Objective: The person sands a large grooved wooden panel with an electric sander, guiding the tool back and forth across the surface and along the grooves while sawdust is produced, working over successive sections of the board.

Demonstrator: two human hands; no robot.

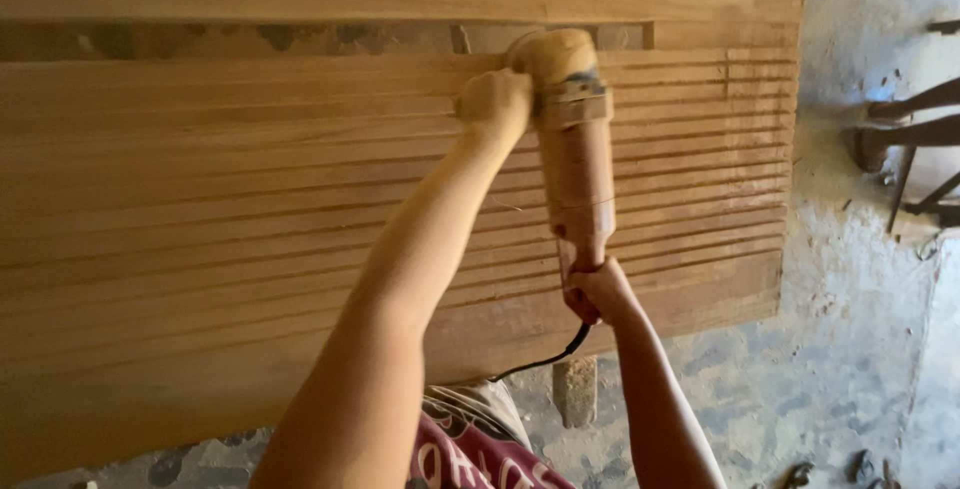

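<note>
Sander (572, 139) runs along the grooved wooden panel (200, 199); your left hand (495, 104) clamps its head, your right hand (598, 291) grips its tail.

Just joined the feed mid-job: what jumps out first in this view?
The dust-coated angle grinder at centre, pressed head-first against the grooved wooden panel that fills most of the view. The left hand grips near its head, and the right hand holds its rear end, where a black power cord trails down. To the right is a rough grey wall.
</note>
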